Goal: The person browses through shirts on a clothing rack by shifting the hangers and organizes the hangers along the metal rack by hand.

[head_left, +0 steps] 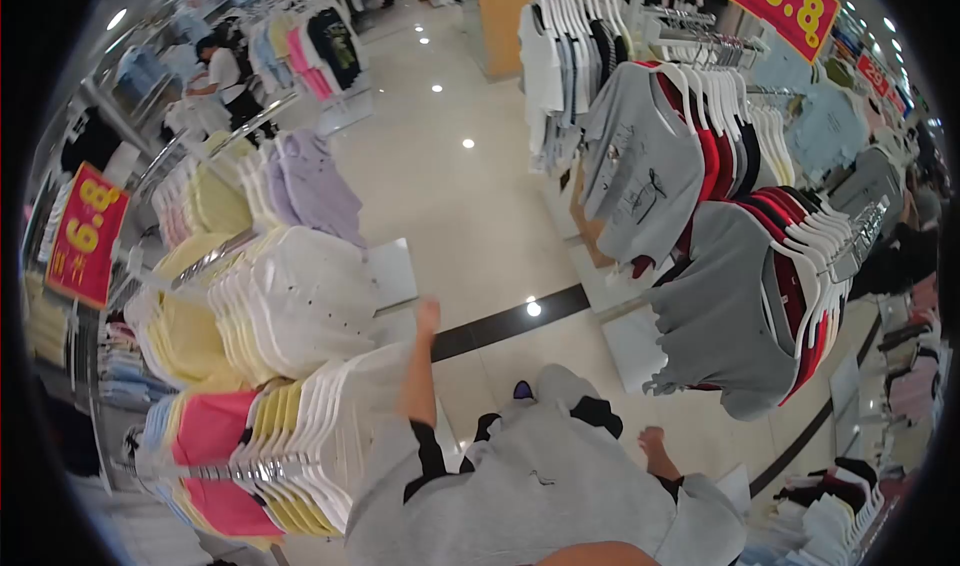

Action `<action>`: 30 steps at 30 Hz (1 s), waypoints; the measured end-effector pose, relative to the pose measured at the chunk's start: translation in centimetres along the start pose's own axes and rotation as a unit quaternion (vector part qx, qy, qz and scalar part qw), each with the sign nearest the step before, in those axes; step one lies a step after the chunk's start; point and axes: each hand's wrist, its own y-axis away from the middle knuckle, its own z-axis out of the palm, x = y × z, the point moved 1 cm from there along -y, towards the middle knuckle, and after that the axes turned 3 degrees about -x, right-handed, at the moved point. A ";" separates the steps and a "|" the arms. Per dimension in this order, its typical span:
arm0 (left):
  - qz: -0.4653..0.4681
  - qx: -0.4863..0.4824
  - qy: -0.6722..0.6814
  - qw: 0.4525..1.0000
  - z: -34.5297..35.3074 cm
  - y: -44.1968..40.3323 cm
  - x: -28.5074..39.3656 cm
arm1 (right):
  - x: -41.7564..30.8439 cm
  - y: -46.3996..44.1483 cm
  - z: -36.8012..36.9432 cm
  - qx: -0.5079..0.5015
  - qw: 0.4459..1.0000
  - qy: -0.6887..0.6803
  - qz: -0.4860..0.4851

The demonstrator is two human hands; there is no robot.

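Looking down the shop aisle from my end of the link, I've got both arms in frame! Out front on the left is the left hand (428, 316), over the glossy tiled floor (450, 206) and just beside the dark-dotted white tops (315, 276) hanging on their rack. Fingers wide or curled? Too small, can't tell, and I see no garment in that grip. Across to the right hand (655, 444), low by the wearer's side, nearest the plain grey tops (710, 306) with their ragged hems; its finger spread is unclear too, again with no garment showing. Contact with either rack? None that I can make out.

So how far along are we? My judgement: no piece is picked out at this instant; both sets hang on their white hangers, with any handling of them left undone. Red 6.8 signs flank the aisle, left (88, 236) and right (785, 11).
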 end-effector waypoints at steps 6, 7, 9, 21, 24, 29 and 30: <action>0.093 0.073 0.416 0.902 -12.7 -16.6 34.3 | -1.7 -10.2 23.1 -0.101 0.995 -0.028 0.003; 0.141 0.069 0.420 0.894 -12.9 -16.9 36.5 | -4.9 -9.1 28.3 -0.008 0.940 0.313 -0.134; 0.176 0.030 0.412 0.893 -10.9 -18.1 37.3 | -11.4 -10.4 34.8 0.088 0.752 0.602 -0.253; 0.002 -0.037 0.413 0.910 -3.3 -34.7 37.8 | -52.7 -6.8 77.3 -0.032 0.782 0.322 -0.533; 0.030 -0.040 0.419 0.907 -3.2 -39.3 41.7 | -64.8 2.7 82.9 0.015 0.646 0.212 -0.733; 0.125 -0.067 0.423 0.895 -3.0 -45.8 48.6 | -81.9 6.8 84.0 0.102 0.655 0.027 -0.749; 0.123 -0.076 0.423 0.895 -2.8 -47.0 49.4 | -84.8 6.2 84.4 0.086 0.651 -0.023 -0.753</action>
